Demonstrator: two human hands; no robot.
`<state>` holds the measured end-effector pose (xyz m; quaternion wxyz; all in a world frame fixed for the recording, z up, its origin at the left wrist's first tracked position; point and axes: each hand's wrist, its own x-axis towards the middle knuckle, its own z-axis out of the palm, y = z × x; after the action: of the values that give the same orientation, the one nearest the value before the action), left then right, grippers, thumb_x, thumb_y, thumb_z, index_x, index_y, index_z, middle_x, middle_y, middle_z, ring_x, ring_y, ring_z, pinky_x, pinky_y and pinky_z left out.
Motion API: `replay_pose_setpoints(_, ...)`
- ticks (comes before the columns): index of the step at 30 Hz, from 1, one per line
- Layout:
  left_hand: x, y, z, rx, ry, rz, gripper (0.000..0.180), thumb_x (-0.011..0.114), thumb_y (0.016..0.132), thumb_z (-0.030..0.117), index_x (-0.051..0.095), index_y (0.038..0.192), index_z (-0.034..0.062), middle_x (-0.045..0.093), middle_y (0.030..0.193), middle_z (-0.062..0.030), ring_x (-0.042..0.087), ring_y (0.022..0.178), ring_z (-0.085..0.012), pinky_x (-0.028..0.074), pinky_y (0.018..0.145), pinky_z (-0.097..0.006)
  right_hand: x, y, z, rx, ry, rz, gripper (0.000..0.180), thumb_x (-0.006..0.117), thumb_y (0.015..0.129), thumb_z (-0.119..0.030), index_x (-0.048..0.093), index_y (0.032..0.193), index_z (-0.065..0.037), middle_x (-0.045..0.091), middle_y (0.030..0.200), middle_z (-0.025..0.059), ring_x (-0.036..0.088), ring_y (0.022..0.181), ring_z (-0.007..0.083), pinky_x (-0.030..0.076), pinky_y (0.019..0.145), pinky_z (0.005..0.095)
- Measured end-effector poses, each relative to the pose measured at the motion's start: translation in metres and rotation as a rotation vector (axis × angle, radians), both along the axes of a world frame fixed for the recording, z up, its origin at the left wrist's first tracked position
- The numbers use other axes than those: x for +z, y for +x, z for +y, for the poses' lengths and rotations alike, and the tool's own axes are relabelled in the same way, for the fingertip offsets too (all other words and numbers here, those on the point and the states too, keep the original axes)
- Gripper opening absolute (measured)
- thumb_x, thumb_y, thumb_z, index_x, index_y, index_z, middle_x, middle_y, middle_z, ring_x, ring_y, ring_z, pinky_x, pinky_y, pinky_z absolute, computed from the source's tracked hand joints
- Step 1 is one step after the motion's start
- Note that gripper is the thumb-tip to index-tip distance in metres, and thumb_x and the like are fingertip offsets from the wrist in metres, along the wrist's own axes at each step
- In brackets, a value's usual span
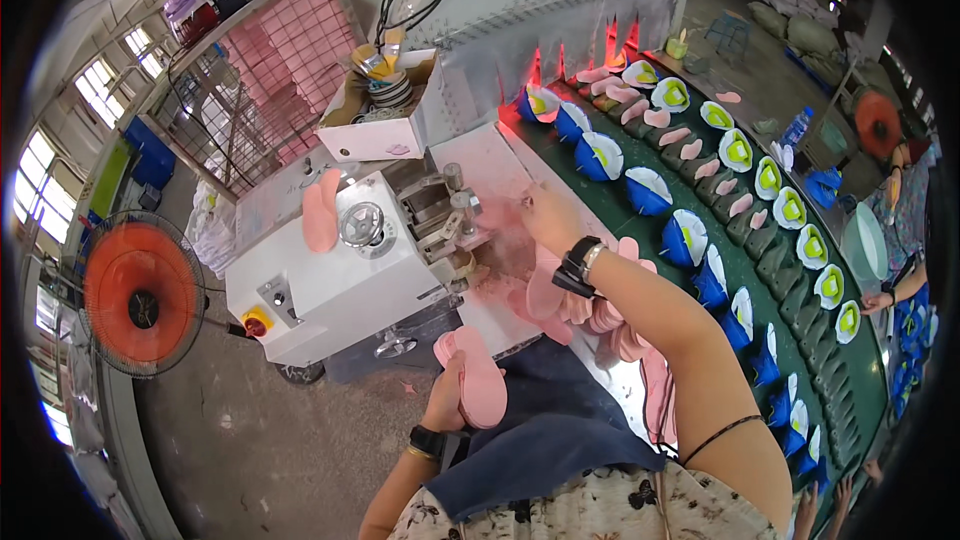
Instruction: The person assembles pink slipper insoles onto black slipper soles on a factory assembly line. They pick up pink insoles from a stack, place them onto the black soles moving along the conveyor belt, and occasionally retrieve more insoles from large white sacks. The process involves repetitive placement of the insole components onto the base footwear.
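Note:
My left hand is closed round a small stack of pink insoles, held low in front of the white machine. My right hand reaches to the right side of the machine's metal rollers. Its fingers are pinched together; a pink blur lies between them and the rollers, so what they hold is not clear. Under my right wrist, more pink insoles are heaped on the dusty worktop. A pair of pink insoles rests on top of the white machine, beside its handwheel.
To the right runs a green conveyor with rows of blue-and-white shoe uppers, grey pieces and pink insoles. Behind the machine stands a carton with brushes. An orange fan is at left. Another person's arm shows at far right.

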<state>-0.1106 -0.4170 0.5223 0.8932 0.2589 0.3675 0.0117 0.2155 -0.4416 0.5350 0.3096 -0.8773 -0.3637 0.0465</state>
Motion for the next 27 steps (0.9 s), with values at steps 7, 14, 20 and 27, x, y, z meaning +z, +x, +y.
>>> replay_pose_setpoints(7,0.009,-0.027,0.006,0.198,0.082,0.14,0.031,0.049,0.096,0.03,0.053,0.117,0.0074,0.061,0.102,-0.0041,0.061,0.099,-0.0199,0.05,0.088,-0.035,-0.067,0.0,0.066,-0.097,0.295,0.741,0.056,0.062,0.085,-0.039,0.059,0.117,0.006,0.069,0.096,0.0211,0.068,0.084,0.0293,0.052,0.077,0.037)
replay_pose_setpoints(14,-0.019,-0.015,0.01,-0.03,0.06,0.168,0.039,0.054,0.088,0.03,0.051,0.116,0.0018,0.061,0.108,-0.0105,0.062,0.101,-0.0267,0.05,0.088,-0.041,-0.064,0.092,-0.002,-0.351,0.753,0.788,0.023,0.053,0.091,-0.026,0.054,0.098,-0.004,0.06,0.075,0.0109,0.065,0.054,0.0269,0.05,0.045,0.0348)
replay_pose_setpoints(20,-0.034,0.006,-0.001,-0.16,0.095,0.167,0.042,0.051,0.092,0.033,0.05,0.119,0.0008,0.061,0.11,-0.0111,0.061,0.102,-0.0257,0.05,0.089,-0.041,-0.068,0.178,-0.302,-0.858,0.67,0.361,0.013,0.056,0.084,-0.01,0.052,0.095,-0.006,0.06,0.074,0.0093,0.062,0.055,0.0206,0.052,0.047,0.0341)
replay_pose_setpoints(27,-0.005,0.034,-0.023,-0.169,-0.027,0.089,0.036,0.051,0.089,0.022,0.049,0.118,0.0003,0.061,0.108,-0.012,0.062,0.102,-0.0264,0.049,0.09,-0.041,-0.108,0.195,-0.507,-1.218,0.135,0.09,0.029,0.057,0.074,-0.009,0.066,0.1,-0.001,0.067,0.095,0.0212,0.064,0.093,0.038,0.05,0.082,0.0413)
